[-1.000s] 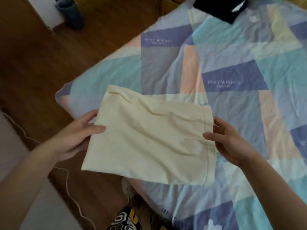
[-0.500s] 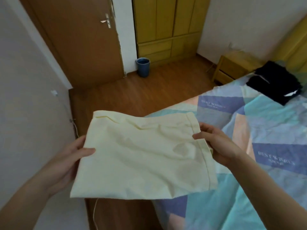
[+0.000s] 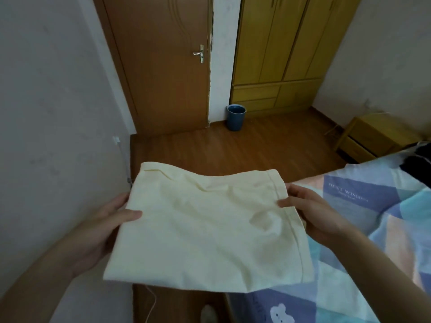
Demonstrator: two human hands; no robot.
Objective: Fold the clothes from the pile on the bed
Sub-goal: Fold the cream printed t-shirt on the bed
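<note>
Both hands are up close and both are on the folded pale yellow garment (image 3: 205,227), which is held flat in the air over the floor and the near corner of the bed (image 3: 384,229). The left hand (image 3: 102,227) grips the garment's left edge, thumb lying on top of the cloth and the fingers tucked underneath, out of sight. The right hand (image 3: 312,213) pinches the right, hemmed edge: thumb pressed on the stitched seam, fingers curled below the fabric. The garment sags a little in the middle, with soft creases running across its upper half.

Just beyond the right hand, the bed's patchwork cover shows blue, teal and peach blocks with "BEST WISHES" printed on a dark blue patch. At the far right edge of the bed lies some dark clothing (image 3: 417,166), only partly in view. A white cable (image 3: 151,304) runs down the wall at left and trails onto the wooden floor (image 3: 233,150).

Further back, a yellow bedside cabinet (image 3: 375,136) stands next to the bed. A blue bin (image 3: 236,117) sits on the floor between the brown door (image 3: 161,64) and the yellow wardrobe (image 3: 284,52).
</note>
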